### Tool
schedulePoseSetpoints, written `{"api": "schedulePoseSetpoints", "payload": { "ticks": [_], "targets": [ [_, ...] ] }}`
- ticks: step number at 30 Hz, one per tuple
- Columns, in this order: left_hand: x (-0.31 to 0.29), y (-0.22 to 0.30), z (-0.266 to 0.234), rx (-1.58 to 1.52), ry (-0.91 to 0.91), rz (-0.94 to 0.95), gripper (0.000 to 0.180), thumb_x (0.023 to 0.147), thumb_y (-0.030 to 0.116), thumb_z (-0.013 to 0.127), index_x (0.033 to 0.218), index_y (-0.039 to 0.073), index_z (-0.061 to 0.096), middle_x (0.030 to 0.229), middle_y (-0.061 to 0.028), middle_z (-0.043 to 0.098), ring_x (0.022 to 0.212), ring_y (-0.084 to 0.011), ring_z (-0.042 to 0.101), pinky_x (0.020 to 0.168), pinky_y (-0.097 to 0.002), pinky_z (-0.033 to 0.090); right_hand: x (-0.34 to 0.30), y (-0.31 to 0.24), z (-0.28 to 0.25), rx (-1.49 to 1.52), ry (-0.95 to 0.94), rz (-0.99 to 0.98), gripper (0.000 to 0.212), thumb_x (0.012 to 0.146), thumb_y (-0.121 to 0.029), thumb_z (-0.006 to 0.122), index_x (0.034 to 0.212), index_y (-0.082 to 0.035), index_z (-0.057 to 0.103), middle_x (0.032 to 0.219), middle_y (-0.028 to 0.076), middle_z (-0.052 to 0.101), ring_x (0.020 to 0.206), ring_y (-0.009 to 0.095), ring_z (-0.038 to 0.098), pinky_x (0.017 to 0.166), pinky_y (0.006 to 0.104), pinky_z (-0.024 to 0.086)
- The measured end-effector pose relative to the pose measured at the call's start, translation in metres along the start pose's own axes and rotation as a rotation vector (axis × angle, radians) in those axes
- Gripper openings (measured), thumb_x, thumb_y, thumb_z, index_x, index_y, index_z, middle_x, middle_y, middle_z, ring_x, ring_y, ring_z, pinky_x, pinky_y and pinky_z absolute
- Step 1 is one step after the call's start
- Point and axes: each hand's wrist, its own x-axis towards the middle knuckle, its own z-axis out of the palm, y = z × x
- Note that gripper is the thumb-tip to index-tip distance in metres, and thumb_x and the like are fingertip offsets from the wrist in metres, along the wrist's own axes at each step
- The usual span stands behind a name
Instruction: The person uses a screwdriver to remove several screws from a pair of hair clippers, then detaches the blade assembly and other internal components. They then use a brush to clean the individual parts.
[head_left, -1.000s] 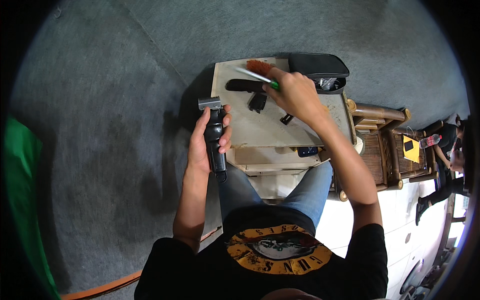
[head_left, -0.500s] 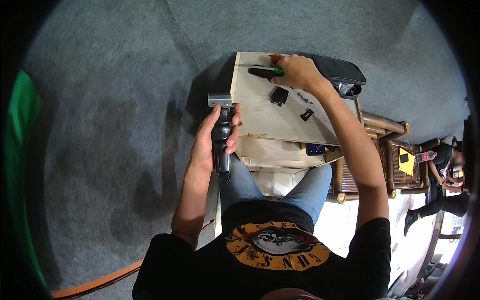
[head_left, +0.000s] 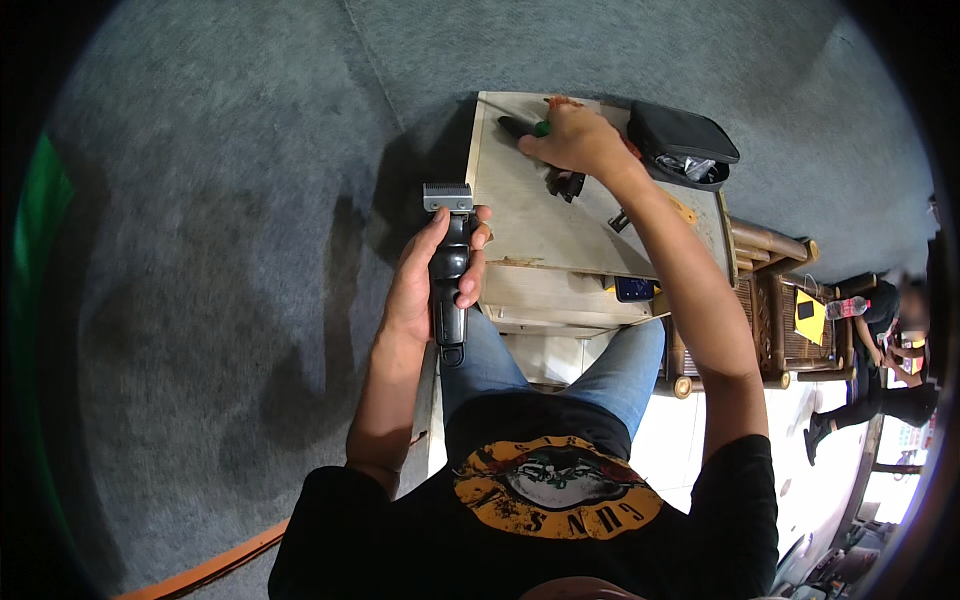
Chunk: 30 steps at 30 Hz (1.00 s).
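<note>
My left hand [head_left: 420, 278] is wrapped round a black hair clipper [head_left: 450, 265], held upright with its metal blade [head_left: 447, 196] at the top. Over the far part of the small wooden table [head_left: 520, 225], my right hand [head_left: 580, 138] is closed, palm down. A bit of a green-handled screwdriver [head_left: 543, 128] shows at its fingers; the rest is mostly hidden. A dark elongated object [head_left: 515, 127] lies just left of those fingers. Below the hand is a black plastic piece [head_left: 566, 185], and a small dark part [head_left: 618, 220] lies beside my right forearm.
A black zip case [head_left: 685, 140] stands open at the table's far right. An orange piece [head_left: 683, 208] lies near my forearm. On the shelf below is a dark blue device [head_left: 633, 289]. Bamboo furniture [head_left: 770, 310] stands to the right, with a person [head_left: 885, 330] beyond.
My right hand has moved slightly away and left with the screwdriver, its shaft now hardly visible. The left hand still holds the clipper, its blade turned to show more of the teeth.
</note>
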Motion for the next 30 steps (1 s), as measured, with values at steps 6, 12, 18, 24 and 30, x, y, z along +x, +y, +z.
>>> {"api": "schedulePoseSetpoints", "payload": {
  "ticks": [6, 12, 18, 24, 30],
  "targets": [
    [0.005, -0.003, -0.002, 0.029, 0.028, -0.028, 0.056, 0.117, 0.045, 0.045, 0.139, -0.006, 0.054, 0.105, -0.0079, 0.057, 0.061, -0.0102, 0.056, 0.045, -0.0233, 0.049, -0.007, -0.034, -0.006, 0.094, -0.122, 0.049, 0.069, 0.092, -0.062, 0.074, 0.115, 0.003, 0.078, 0.114, 0.029, 0.077, 0.111, 0.044, 0.075, 0.1, 0.0499, 0.059],
    [0.008, -0.008, -0.008, 0.126, 0.069, -0.008, 0.054, 0.116, 0.044, 0.047, 0.137, -0.004, 0.059, 0.127, -0.0183, 0.064, 0.062, -0.009, 0.059, 0.046, -0.0229, 0.052, -0.047, 0.031, -0.021, 0.301, 0.2, -0.144, 0.058, 0.094, -0.048, 0.08, 0.124, 0.001, 0.076, 0.101, 0.027, 0.078, 0.1, 0.042, 0.078, 0.089, 0.0459, 0.059],
    [0.007, -0.004, 0.012, 0.293, 0.154, -0.009, 0.055, 0.116, 0.043, 0.048, 0.141, -0.004, 0.061, 0.154, -0.0293, 0.056, 0.064, -0.0072, 0.063, 0.049, -0.0225, 0.055, -0.102, 0.027, -0.015, 0.058, 0.088, -0.051, 0.055, 0.088, -0.044, 0.086, 0.125, -0.005, 0.078, 0.103, 0.021, 0.08, 0.103, 0.039, 0.077, 0.093, 0.0475, 0.06],
    [0.017, -0.006, 0.027, 0.3, 0.327, 0.026, 0.061, 0.109, 0.053, 0.06, 0.139, 0.0, 0.067, 0.066, -0.0063, 0.064, 0.055, -0.0117, 0.062, 0.05, -0.0273, 0.053, -0.064, 0.016, 0.001, 0.06, 0.049, -0.107, 0.052, 0.089, -0.043, 0.084, 0.122, -0.004, 0.077, 0.114, 0.02, 0.078, 0.109, 0.039, 0.075, 0.094, 0.0503, 0.058],
    [0.039, -0.006, 0.031, 0.246, 0.386, 0.047, 0.061, 0.108, 0.052, 0.062, 0.138, -0.001, 0.064, 0.082, -0.0094, 0.07, 0.059, -0.0135, 0.064, 0.053, -0.0301, 0.055, -0.027, 0.014, 0.008, 0.229, 0.245, -0.076, 0.045, 0.091, -0.039, 0.08, 0.116, -0.002, 0.074, 0.109, 0.021, 0.078, 0.105, 0.04, 0.075, 0.092, 0.0528, 0.058]
  ]
}}
